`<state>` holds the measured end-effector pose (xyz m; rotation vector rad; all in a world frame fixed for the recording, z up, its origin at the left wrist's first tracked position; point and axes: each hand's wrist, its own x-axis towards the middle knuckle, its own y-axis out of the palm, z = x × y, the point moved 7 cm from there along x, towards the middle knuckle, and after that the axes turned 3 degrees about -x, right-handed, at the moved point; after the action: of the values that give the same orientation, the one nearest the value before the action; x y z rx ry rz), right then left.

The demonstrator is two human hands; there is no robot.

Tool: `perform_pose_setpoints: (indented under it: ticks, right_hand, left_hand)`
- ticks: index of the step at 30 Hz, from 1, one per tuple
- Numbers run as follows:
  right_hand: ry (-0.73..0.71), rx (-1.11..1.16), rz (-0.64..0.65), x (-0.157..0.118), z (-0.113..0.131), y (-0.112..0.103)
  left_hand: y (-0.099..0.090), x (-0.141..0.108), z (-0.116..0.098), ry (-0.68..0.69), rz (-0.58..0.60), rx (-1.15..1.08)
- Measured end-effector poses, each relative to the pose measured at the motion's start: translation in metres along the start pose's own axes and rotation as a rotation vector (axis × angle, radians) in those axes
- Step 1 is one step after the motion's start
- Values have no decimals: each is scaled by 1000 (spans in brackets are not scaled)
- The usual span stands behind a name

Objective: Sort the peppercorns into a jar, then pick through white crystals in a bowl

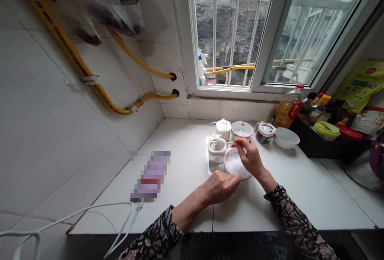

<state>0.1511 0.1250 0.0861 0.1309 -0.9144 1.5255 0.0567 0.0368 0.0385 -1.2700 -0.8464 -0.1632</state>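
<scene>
My right hand (249, 157) pinches the handle of a small white spoon (228, 143). The spoon's bowl sits at the mouth of an open seasoning jar (216, 157) with a pale rim and clear base. Just right of that jar, a bowl (236, 164) holds white granules. My left hand (222, 186) has its fingers closed at the bowl's near rim; the fingertips are partly hidden. Behind stand another seasoning jar (225, 129) with its clear lid raised, and a bowl with a red mark (241, 129) with a spoon in it.
To the right are a dark-filled jar (265, 133), a white bowl (286, 137), an oil bottle (285, 110) and a black box (310, 140) of condiments. A blurred purple object (153, 176) with a white cable lies left on the white counter (186, 140). A barred window (234, 32) is ahead.
</scene>
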Motion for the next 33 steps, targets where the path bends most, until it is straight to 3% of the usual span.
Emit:
perform_pose_setpoints:
  ticks: [2,4,8,11,15,20,24,30,33]
  right_hand:
    - [-149,-148,64,-2,11,6]
    - [-193,-188,46,-2,14,2]
    - [22,-44,-84,-1,1,-23]
    - [143,2,-101,-2,-9,-36]
    - [172,-95,-81,-4,-18,-39]
    - [145,-229,-11,-7,-23,-23]
    - [227,-104,33,-9,-28,-15]
    - [434,206,-20,-8,-46,-22]
    - [464,272,-28,-6,-50,-25]
  left_hand:
    - [1,0,0,-1,6,0]
    - [0,0,0,-8,7,4]
    - [-2,1,0,-14,-1,15]
    - [-5,2,-1,-1,-23,11]
    - [-5,2,-1,3,-12,1]
    - [-4,1,-1,-1,-2,-9]
    - [-4,1,-1,-3,-8,-4]
    - [-5,1,-2,8,-9,-9]
    - [-6,2,-1,5,-8,1]
